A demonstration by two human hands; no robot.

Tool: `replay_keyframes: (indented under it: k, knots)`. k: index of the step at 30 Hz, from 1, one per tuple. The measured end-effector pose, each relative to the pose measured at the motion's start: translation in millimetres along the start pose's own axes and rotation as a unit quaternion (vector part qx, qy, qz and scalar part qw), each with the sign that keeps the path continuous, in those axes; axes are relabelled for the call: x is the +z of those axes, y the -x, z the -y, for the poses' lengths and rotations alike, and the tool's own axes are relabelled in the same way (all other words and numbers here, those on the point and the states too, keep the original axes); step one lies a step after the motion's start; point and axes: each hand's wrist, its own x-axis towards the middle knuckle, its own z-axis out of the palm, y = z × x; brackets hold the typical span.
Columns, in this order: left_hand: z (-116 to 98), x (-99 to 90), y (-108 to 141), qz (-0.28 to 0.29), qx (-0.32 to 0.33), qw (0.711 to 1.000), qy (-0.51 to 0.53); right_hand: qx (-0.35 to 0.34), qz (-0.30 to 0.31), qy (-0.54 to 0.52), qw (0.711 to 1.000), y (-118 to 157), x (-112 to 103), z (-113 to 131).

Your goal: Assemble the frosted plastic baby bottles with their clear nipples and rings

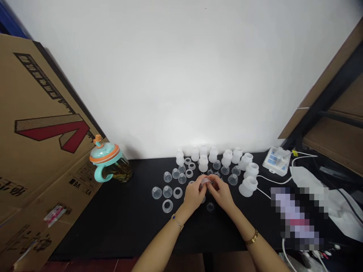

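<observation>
Both hands meet over the black table, among small clear and white parts. My left hand [195,192] and my right hand [221,191] pinch a small translucent ring [206,181] between their fingertips. Clear domed caps [167,191] and flat white rings [177,193] lie mostly to the left of my hands. More clear domes [233,179] are behind and to the right. White hollow bottle-shaped pieces [203,163] stand along the wall and curve down the right side. A thin clear piece [210,206] lies just below my hands. Fingers partly cover the held ring.
On the left, a teal and orange lidded jug [113,162] stands beside a large cardboard box [42,113]. A white power strip [276,161] with cables, white sheeting [309,181] and a blurred-out item are on the right. A white wall rises behind the table [121,223].
</observation>
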Motion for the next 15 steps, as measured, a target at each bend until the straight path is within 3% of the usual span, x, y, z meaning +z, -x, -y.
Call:
replay_keyframes:
  k: [11, 15]
  knots:
    - [-3.0, -3.6, -0.6, -0.028, -0.044, 0.977, 0.209, 0.017, 0.005, -0.112, 0.994, -2.6, -6.9, 4.9]
    - [2.1, -0.3, -4.7, -0.04, -0.039, 0.976, 0.21, 0.001, 0.005, -0.067, 0.998, -3.8, -6.1, 0.2]
